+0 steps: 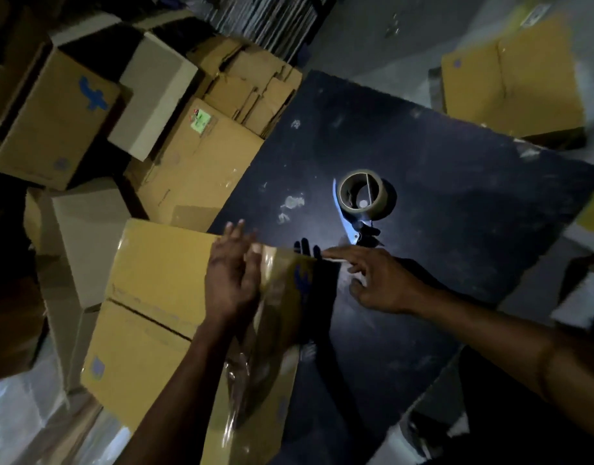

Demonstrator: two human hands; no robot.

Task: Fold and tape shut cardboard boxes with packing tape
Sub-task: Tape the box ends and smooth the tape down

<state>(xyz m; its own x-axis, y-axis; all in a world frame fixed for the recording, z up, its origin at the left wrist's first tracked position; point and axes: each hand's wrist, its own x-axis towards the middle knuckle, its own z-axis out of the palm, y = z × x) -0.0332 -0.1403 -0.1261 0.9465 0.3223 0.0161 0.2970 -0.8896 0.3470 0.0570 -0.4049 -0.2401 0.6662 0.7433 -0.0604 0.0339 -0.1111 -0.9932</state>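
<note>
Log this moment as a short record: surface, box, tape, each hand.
surface: dark table
box: yellow cardboard box at the table's left edge, a seam across its top
tape: tape roll on a dispenser, standing on the table, untouched
left hand: left hand flat on the box, fingers straight
right hand: right hand open above the table, beside the box, holding nothing

We see tape roll (362,193) on table (440,182), scissors (351,218) just beside it. Box (161,297) at table's left edge, under left hand (230,278). Right hand (378,280) over table, right of box. Piled boxes (127,129) left of table; another box (510,75) beyond far right corner.
</note>
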